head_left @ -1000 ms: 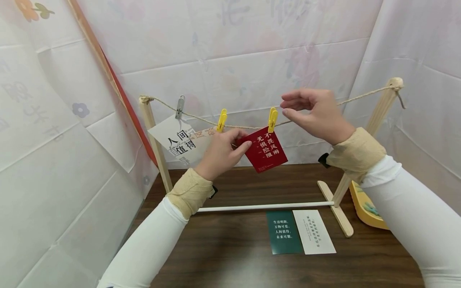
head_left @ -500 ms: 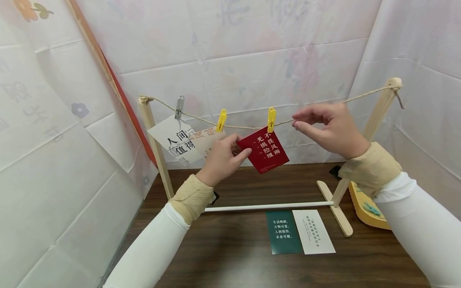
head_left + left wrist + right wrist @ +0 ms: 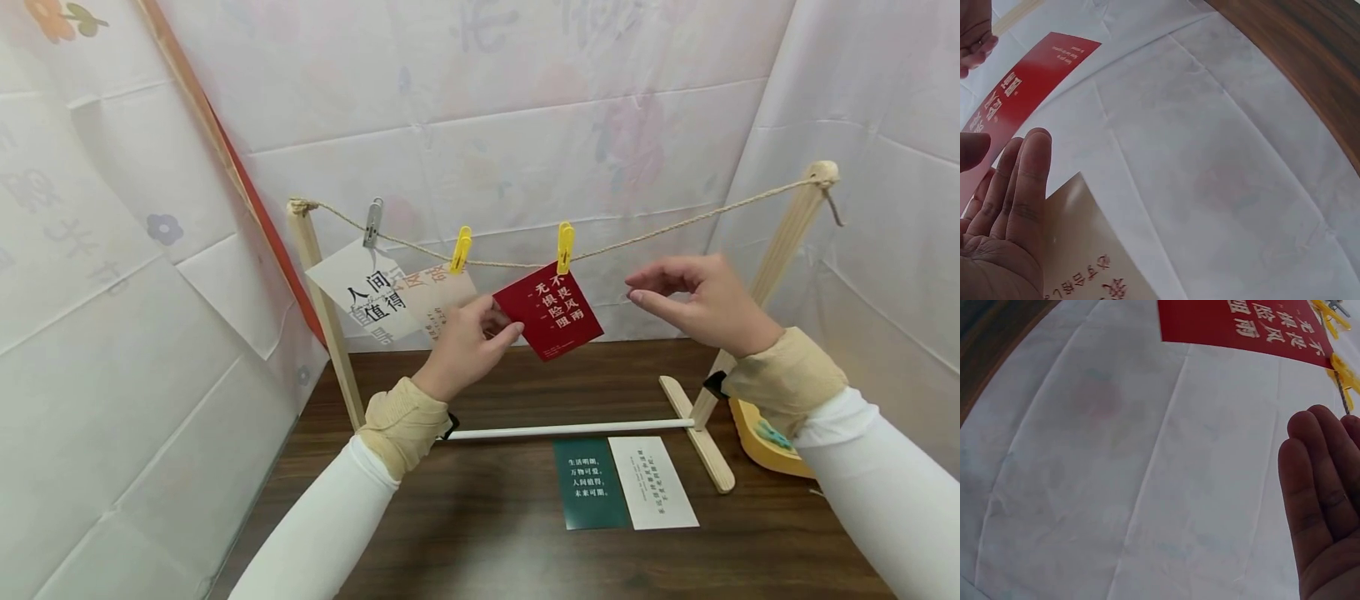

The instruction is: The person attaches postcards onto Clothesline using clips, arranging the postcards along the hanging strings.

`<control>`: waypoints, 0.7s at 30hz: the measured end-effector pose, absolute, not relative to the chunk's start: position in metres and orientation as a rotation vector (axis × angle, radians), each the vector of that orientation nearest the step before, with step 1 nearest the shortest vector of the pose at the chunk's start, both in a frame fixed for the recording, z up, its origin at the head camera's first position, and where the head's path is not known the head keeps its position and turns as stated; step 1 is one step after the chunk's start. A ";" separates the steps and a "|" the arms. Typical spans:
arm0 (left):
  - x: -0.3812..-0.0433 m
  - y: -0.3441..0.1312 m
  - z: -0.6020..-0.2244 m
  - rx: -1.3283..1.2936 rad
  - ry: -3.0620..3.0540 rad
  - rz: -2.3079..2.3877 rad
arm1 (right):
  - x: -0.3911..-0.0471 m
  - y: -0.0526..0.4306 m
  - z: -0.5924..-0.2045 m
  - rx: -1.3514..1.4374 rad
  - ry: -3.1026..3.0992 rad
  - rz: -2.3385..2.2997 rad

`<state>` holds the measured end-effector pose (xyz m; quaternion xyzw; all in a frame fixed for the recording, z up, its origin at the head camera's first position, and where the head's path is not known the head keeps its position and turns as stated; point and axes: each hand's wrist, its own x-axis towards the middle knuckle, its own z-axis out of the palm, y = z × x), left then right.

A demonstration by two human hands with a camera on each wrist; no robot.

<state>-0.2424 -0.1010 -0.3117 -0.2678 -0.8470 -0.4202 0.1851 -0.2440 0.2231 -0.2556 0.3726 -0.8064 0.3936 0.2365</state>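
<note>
A red card with white characters hangs tilted by one corner from a yellow clothespin on the twine. My left hand is at the card's left corner, thumb in front of the edge. In the left wrist view its fingers are extended and apart from the thumb, with the red card between. My right hand is in the air right of the card, holding nothing; its fingers look nearly straight in the right wrist view.
Left along the twine, a metal clip holds a white card, and another yellow clothespin holds a beige card. A green card and a white card lie on the table. A yellow tray stands right.
My right hand has moved away from the yellow clothespin, to the right and down. My left hand has dropped slightly at the card's edge. The red card stays hanging.
</note>
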 end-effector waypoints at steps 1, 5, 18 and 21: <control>-0.242 -0.101 -0.313 -0.747 -2.392 -1.189 | -0.244 0.225 -0.258 1.013 -2.226 1.078; -0.241 -0.101 -0.319 -0.739 -2.409 -1.208 | -0.245 0.231 -0.268 0.968 -2.296 1.065; -0.238 -0.103 -0.343 -0.737 -2.495 -1.244 | -0.244 0.252 -0.296 0.847 -2.426 1.097; -0.238 -0.104 -0.350 -0.743 -2.524 -1.250 | -0.245 0.257 -0.302 0.821 -2.442 1.112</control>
